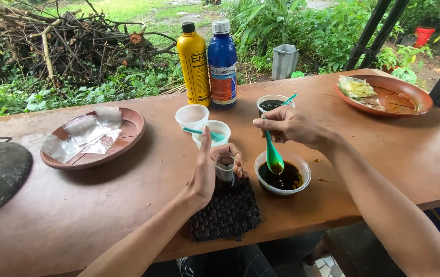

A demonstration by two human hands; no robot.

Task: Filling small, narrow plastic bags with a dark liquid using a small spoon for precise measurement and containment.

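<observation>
Right hand [289,125] pinches green spoon [273,156], bowl dripping over cup of dark liquid [283,177]. Left hand [215,169] clasps small clear container [225,166] above black woven mat [227,215].

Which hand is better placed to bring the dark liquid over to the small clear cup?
Right hand: it holds the green spoon over the bowl; the left hand grips the cup.

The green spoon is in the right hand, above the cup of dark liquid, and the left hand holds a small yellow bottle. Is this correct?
Not quite. The head view shows the right hand holding the green spoon above the cup of dark liquid, as you say. But the left hand holds a small clear container, not a yellow bottle. The yellow bottle is large and stands untouched at the back of the table.
</observation>
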